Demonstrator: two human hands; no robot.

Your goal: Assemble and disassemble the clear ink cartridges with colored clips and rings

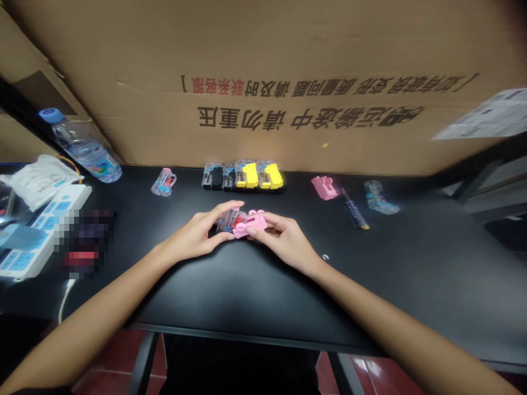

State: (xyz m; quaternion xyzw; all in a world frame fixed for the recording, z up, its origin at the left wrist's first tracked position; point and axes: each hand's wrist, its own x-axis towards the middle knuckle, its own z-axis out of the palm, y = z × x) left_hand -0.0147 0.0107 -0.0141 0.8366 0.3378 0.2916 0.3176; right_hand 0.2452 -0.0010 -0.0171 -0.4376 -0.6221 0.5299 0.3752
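My left hand [206, 229] is closed around a clear plastic casing [226, 220] with red and blue parts inside, thumb and fingers at its edges. In my right hand [284, 236] a pink plastic shell piece [256, 221] is pinched between thumb and fingers. The two pieces meet side by side above the black table, and the fingers hide part of both. A small pink round part [241, 227] shows where they meet. Behind my hands stands a row of similar clear casings, some with yellow shells [248, 175] and some with black shells [213, 176].
Another clear casing [164, 182] lies left of the row. To the right are a pink shell [324, 187], a screwdriver [354, 210] and a clear casing [379, 197]. A water bottle [84, 145] and power strip [45, 230] stand left; a cardboard box [296, 49] rises behind.
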